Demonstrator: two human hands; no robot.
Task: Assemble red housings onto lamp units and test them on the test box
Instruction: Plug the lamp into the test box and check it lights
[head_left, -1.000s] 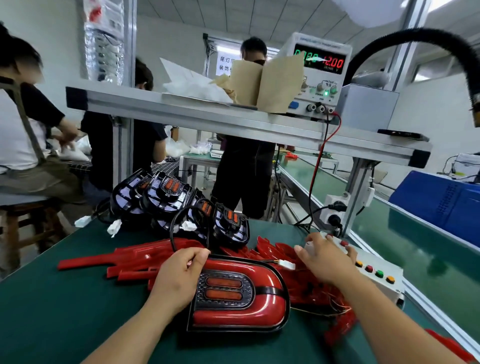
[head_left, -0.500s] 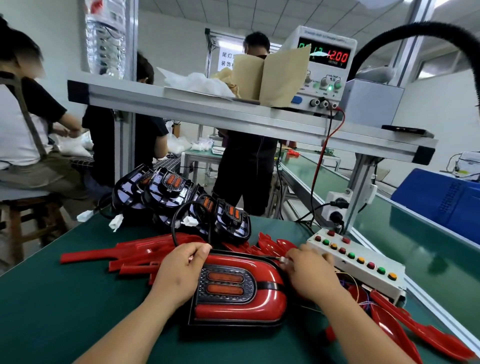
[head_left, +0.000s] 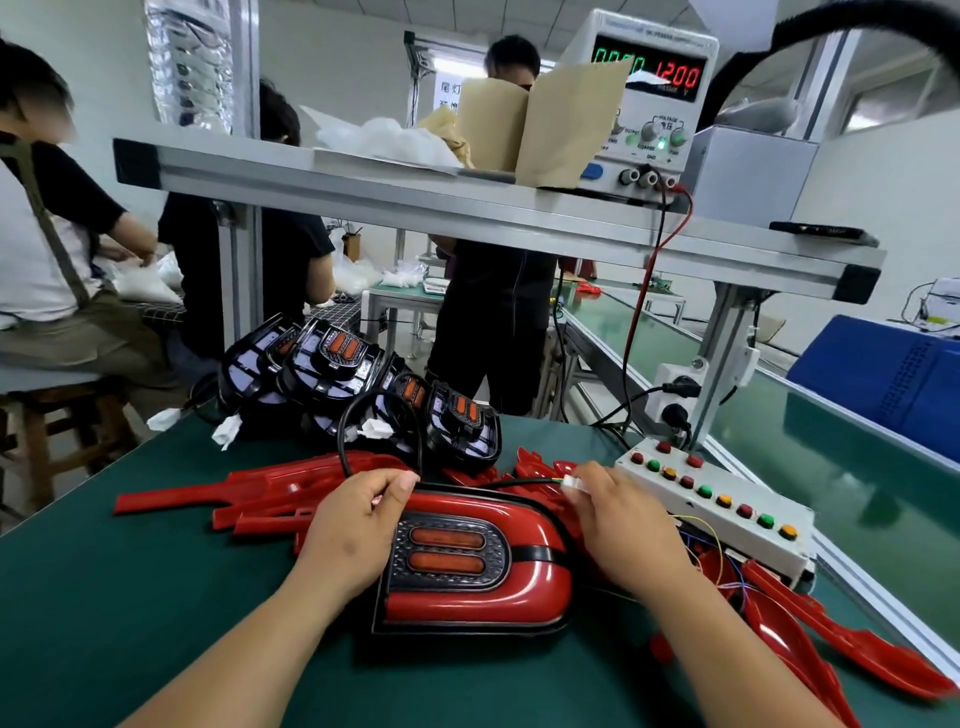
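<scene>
The assembled lamp (head_left: 478, 587) lies flat mid-tabletop (head_left: 104, 597), with the test box (head_left: 727, 499) at its 2 o'clock. The risk, as I judge it: the white connector (head_left: 571, 483) could pull its black cable (head_left: 514, 482) taut and drag the lamp, or meet the box's leads misaligned. The loose red housings (head_left: 260, 493) at 10 o'clock could snag the cable. The left hand (head_left: 358, 530) grips the lamp's left end, fingers curled over its top edge. The right hand (head_left: 623, 525) pinches the connector between thumb and fingertips
</scene>
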